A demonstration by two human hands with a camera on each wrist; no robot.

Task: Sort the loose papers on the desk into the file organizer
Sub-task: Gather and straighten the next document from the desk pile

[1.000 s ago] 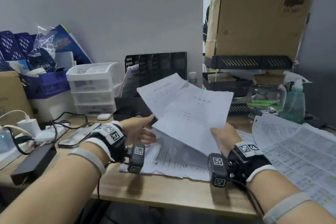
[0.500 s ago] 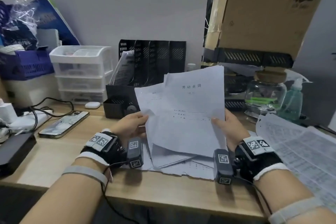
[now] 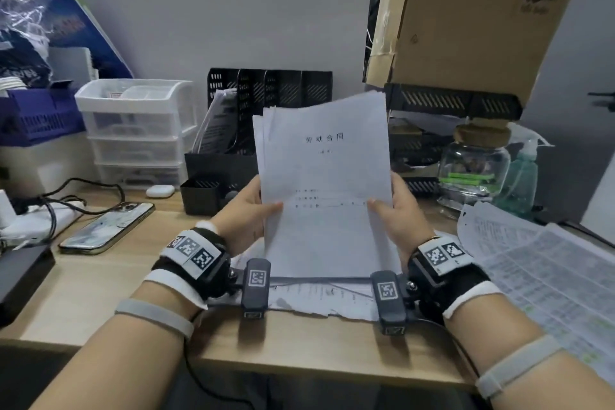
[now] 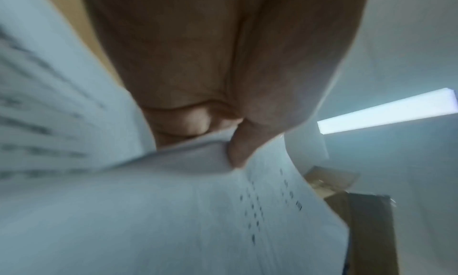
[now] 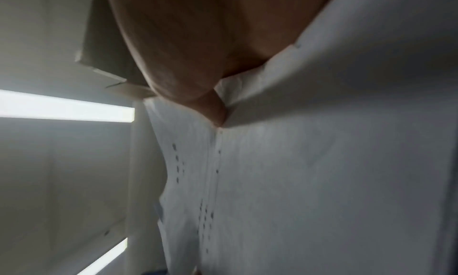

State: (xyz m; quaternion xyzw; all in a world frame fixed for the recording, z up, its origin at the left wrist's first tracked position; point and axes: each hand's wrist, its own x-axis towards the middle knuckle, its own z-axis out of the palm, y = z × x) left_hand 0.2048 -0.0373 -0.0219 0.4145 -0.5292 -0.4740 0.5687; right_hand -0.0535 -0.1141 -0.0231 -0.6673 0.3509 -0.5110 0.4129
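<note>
I hold a stack of white papers [image 3: 324,190] upright over the desk, its bottom edge resting on other loose papers [image 3: 319,296]. My left hand [image 3: 256,206] pinches the stack's left edge, thumb in front. My right hand [image 3: 389,206] pinches the right edge the same way. The black file organizer [image 3: 276,90] stands behind the stack against the wall, with papers in its leftmost slot. The left wrist view shows my thumb on the papers [image 4: 173,201]; the right wrist view shows the same sheets [image 5: 310,181] close up.
A phone [image 3: 106,228] and cables lie on the left of the desk, near white plastic drawers [image 3: 136,130]. A glass jar [image 3: 472,170] and a green bottle [image 3: 522,176] stand to the right. Printed sheets [image 3: 545,276] cover the right side. A cardboard box [image 3: 476,17] sits on black trays.
The fanned sheets have been gathered into one squared stack and stood upright. Both hands moved in to grip its two side edges.
</note>
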